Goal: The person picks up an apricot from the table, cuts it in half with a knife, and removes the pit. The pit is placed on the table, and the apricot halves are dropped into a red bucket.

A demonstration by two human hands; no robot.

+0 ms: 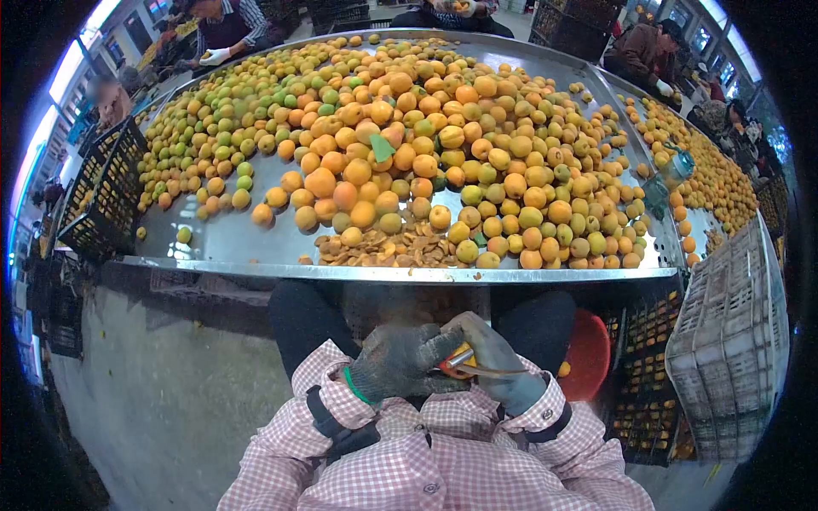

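My pink-and-white checked shirt (430, 477) fills the space nearest the camera, its cuffs drawn back at both wrists. Just ahead, at the near edge of the metal tabletop (230, 246), my gloved hands meet above my lap. The left hand (396, 362), in a dark glove with a green cuff, and the right hand (498, 362), in a blue-gray one, are pressed together with fingers curled in around a small tool (461, 361); it shows orange, yellow and silver, with a thin strip reaching across the right palm side. Which fingers pinch it, I cannot tell.

Across the tabletop spreads a heap of orange, yellow and green fruit (477, 128), a green leaf (382, 148) lying on top. Small brown-orange pieces (388, 248) are piled at the middle of the near edge. A greenish bottle (678, 166) stands by the right edge, and a black crate (102, 192) sits at the near left corner. Off the near right corner are a pale crate (728, 341), stacked dark crates (648, 341) with fruit inside and a red basin (588, 353). Co-workers (223, 30) sit beyond the far edge.
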